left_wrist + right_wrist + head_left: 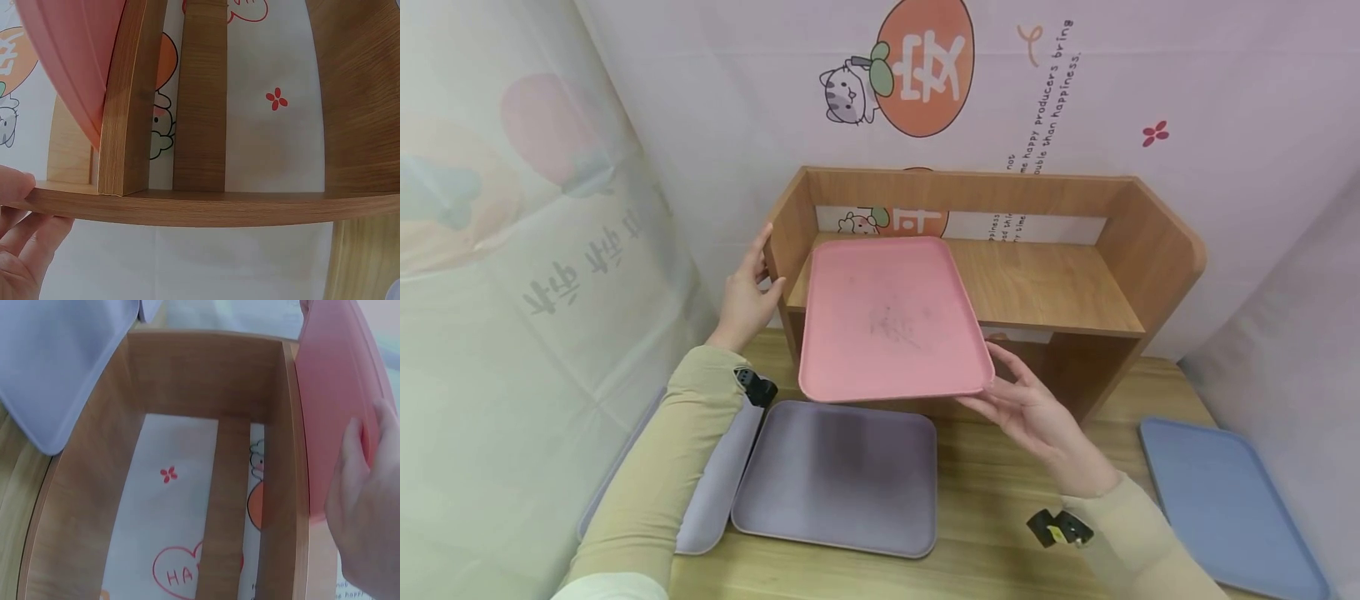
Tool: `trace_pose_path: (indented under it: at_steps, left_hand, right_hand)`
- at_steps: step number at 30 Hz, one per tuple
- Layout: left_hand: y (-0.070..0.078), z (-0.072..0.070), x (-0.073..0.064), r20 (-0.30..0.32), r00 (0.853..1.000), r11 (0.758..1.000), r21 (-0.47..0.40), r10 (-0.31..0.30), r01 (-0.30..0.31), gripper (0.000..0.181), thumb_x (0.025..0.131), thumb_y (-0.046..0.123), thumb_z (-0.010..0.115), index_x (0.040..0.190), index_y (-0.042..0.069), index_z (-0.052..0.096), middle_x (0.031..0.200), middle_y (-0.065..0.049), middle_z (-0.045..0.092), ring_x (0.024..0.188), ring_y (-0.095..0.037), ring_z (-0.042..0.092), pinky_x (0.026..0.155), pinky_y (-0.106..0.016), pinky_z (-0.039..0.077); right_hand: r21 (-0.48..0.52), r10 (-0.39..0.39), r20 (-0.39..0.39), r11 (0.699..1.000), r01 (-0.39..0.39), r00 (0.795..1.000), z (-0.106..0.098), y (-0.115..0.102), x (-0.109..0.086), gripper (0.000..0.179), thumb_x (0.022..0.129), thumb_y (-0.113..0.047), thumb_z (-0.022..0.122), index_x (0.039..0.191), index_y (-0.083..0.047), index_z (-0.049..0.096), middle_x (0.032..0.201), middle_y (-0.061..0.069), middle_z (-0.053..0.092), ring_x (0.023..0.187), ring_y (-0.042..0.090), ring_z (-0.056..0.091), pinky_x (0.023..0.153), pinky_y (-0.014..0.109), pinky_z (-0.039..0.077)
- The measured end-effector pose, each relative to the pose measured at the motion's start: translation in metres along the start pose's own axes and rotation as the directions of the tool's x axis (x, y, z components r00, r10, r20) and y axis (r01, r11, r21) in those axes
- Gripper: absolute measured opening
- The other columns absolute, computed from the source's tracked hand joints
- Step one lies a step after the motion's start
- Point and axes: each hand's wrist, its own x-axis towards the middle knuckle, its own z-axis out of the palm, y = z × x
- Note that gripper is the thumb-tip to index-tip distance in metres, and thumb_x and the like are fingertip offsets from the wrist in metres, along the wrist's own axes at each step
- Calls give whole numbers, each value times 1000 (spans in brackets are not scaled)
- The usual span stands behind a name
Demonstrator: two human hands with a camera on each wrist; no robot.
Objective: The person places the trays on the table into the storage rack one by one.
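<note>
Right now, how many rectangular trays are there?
4: pink tray, in the right hand at the wooden shelf; gray-purple tray, on the wooden table; lavender tray, left of it, partly behind the left sleeve; blue tray, far right.

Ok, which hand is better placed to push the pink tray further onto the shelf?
Probably the right hand: it holds the pink tray by its near right corner, and the far end is over the shelf. The left hand grips the left side panel.
</note>
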Motion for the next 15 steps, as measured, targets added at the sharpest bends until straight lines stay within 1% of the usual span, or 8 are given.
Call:
trace_pose_path:
  at_steps: [3,5,7,9,15]
  left_hand:
    - [-1,0,0,1,1000,1000,-2,1,-1,78,91,0,57,151,32,19,137,-27,47,119,-42,53,90,-51,51]
    - [-1,1,0,2,1000,1000,-3,-1,1,79,91,-1,57,151,33,19,137,-27,47,119,-42,53,90,-51,51]
    - [-2,1,0,3,1000,1000,-2,-7,7,80,91,-1,57,151,34,19,138,-26,47,119,-42,53,90,-51,50]
    - [-2,1,0,4,1000,1000,-3,-14,14,80,90,-1,58,151,35,19,139,-26,46,120,-42,53,91,-51,50]
    - [-1,0,0,8,1000,1000,-5,-17,17,81,90,-2,57,151,35,18,141,-26,44,121,-43,52,92,-52,49]
  right_hand:
    - [-38,-2,-105,999,-2,994,7,4,8,61,94,12,39,143,-13,13,131,10,41,107,18,63,94,34,52]
    - [-53,2,-148,999,-10,989,11,5,12,65,94,12,39,145,-14,9,134,10,36,107,16,62,94,33,52]
    - [-66,3,-164,998,-14,986,14,6,17,66,94,12,37,147,-13,6,137,10,31,107,15,61,95,33,52]
    - [-63,9,-175,998,-20,984,16,6,21,66,95,11,36,148,-14,6,138,10,30,108,15,61,95,32,52]
    - [-64,10,-162,998,-20,987,19,8,32,63,95,13,35,146,-17,12,134,8,34,107,16,61,93,33,52]
